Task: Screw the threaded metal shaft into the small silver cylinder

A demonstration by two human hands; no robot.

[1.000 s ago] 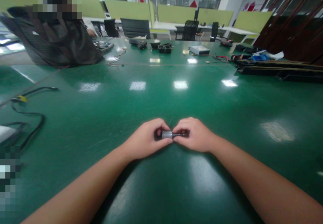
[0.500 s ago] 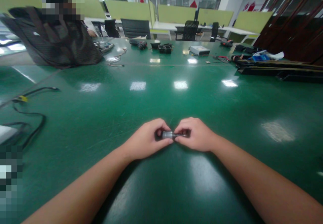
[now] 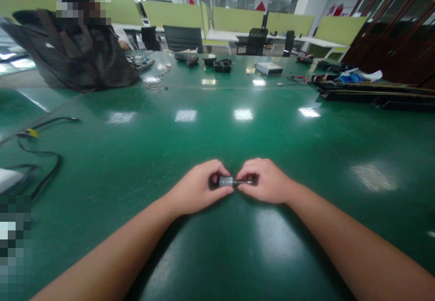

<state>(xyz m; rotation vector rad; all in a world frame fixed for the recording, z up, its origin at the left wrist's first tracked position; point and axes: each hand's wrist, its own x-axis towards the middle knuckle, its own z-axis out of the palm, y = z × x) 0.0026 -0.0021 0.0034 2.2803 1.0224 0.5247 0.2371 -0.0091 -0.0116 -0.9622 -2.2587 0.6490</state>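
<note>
Between my two hands, low over the green table (image 3: 210,142), lies a small silver metal cylinder (image 3: 226,182) with a thin, dark, screw-like shaft (image 3: 245,182) on its right side. It looks like a small motor, but its exact kind is unclear. My left hand (image 3: 199,185) pinches the cylinder between thumb and fingers. The thumb and fingertips of my right hand (image 3: 267,181) close on the shaft, just right of the cylinder. The cylinder's left end is partly in the shadow of my left palm.
A large dark bag (image 3: 84,61) stands at the back left, with a person (image 3: 79,2) behind it. Black cables (image 3: 50,174) lie at left. Along the far side are a black plastic part (image 3: 223,65), a silver box (image 3: 269,68) and long black strips (image 3: 374,93).
The fingertips of my right hand have shifted slightly to the right along the shaft. My left hand and the cylinder stay almost where they were.
</note>
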